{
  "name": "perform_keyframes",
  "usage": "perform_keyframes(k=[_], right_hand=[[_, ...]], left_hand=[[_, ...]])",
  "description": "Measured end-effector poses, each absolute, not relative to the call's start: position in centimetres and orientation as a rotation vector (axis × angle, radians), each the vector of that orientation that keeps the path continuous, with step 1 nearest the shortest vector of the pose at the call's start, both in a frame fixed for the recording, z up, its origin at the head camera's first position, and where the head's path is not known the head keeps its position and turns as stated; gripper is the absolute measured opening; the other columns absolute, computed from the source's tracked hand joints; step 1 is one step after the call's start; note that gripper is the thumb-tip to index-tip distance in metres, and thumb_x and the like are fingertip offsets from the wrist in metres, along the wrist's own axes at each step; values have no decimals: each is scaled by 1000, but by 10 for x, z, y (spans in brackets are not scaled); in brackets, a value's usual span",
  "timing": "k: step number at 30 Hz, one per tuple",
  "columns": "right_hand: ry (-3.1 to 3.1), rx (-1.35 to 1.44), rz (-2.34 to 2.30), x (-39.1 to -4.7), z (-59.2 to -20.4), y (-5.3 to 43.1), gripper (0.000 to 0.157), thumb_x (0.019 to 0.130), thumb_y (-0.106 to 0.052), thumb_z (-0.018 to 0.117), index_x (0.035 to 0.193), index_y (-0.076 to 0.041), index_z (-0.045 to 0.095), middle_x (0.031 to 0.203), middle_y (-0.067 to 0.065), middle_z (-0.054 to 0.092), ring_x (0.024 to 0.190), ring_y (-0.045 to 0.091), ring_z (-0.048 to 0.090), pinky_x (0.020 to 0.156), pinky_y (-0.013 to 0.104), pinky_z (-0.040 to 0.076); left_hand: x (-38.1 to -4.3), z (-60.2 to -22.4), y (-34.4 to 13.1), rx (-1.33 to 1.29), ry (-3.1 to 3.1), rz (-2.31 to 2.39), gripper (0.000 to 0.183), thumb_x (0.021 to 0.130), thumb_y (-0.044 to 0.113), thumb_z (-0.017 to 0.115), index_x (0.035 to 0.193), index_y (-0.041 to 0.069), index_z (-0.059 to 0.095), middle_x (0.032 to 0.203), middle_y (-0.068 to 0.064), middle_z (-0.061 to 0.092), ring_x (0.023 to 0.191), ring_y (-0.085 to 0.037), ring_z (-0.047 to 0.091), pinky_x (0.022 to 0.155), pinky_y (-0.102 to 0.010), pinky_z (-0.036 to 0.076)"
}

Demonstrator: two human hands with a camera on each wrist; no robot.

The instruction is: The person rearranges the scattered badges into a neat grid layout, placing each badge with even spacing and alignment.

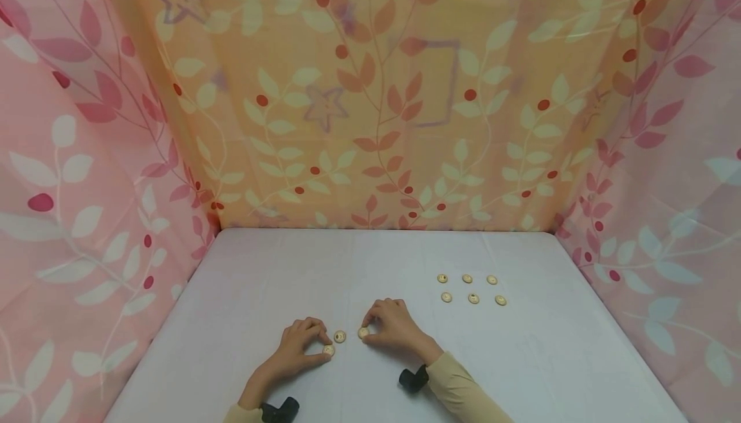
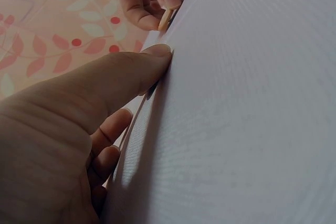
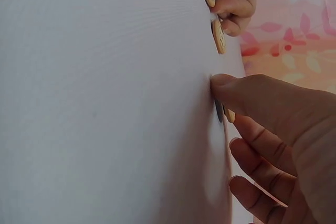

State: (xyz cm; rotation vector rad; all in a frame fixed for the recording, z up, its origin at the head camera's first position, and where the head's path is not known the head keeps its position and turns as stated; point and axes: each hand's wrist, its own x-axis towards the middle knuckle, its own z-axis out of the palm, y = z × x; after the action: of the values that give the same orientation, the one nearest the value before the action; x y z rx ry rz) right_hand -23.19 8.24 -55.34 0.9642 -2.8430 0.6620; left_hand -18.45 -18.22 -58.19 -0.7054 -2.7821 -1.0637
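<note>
Small round wooden discs with dark marks on their faces lie on the white table. My left hand point(image 1: 294, 349) pinches one wooden disc point(image 1: 329, 350) between thumb and forefinger at the table surface. A second disc point(image 1: 339, 336) lies flat just beyond it, between the two hands. To its right, my right hand point(image 1: 395, 328) holds a third disc point(image 1: 363, 332) by its edges, thumb on the near side. The right wrist view shows that held disc point(image 3: 230, 114) partly behind the thumb, and the middle disc point(image 3: 219, 36) past it. In the left wrist view, the left thumb hides most of its disc.
Several more discs point(image 1: 473, 298) lie in two rows of three at the right of the white table point(image 1: 538, 359). Patterned cloth hangs around the table: an orange curtain point(image 1: 370, 153) behind and pink ones at both sides. A dark wrist camera point(image 1: 413, 379) sits on the right wrist.
</note>
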Motion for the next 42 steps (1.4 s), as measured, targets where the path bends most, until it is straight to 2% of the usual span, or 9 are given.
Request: perform_keyframes(k=[22, 34, 42], right_hand=[[-2860, 822, 754, -237, -556, 112, 21, 69, -41, 77, 83, -28, 67, 87, -15, 58, 86, 8, 51, 87, 43, 31], [-2859, 762, 792, -238, -556, 132, 22, 69, -42, 77, 83, -29, 67, 87, -16, 58, 82, 6, 48, 77, 33, 32], [-2856, 707, 821, -236, -556, 147, 22, 68, -39, 79, 83, -28, 66, 86, -16, 57, 80, 7, 47, 74, 31, 31]], left_hand=[[-186, -584, -183, -717, -2777, -1050, 19, 74, 42, 73, 88, 38, 60, 108, 17, 50, 99, -11, 41, 85, -46, 28], [-185, -582, -183, -704, -2782, -1069, 19, 74, 42, 73, 87, 38, 60, 108, 17, 50, 99, -11, 40, 86, -47, 27], [-185, -582, -182, -692, -2802, -1067, 19, 74, 42, 73, 86, 38, 60, 108, 17, 49, 100, -11, 40, 86, -46, 28]])
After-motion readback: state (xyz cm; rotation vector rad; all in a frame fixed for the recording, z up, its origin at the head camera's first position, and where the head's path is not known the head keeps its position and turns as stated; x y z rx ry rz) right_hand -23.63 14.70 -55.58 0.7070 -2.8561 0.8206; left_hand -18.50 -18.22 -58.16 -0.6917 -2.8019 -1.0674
